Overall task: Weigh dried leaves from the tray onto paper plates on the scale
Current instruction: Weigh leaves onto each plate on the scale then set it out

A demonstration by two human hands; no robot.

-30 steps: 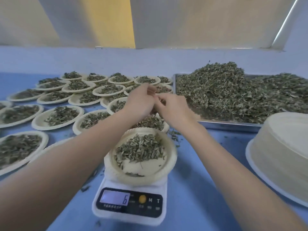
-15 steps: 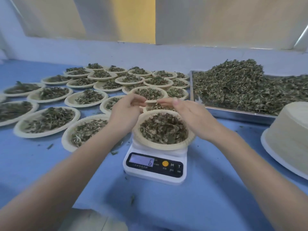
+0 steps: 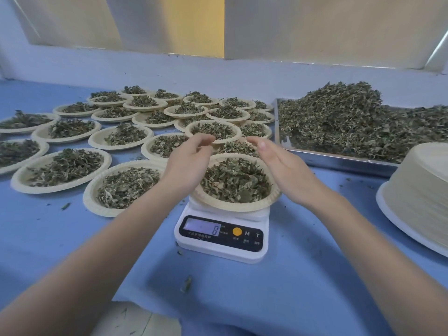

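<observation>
Beside the plate (image 3: 254, 206) on the scale (image 3: 221, 248), both hands hover released, holding nothing.

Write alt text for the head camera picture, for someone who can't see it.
Two open hands, left and right, flank a plate of leaves on a scale reading 8. Filled plates lie left, a leaf tray right.
</observation>
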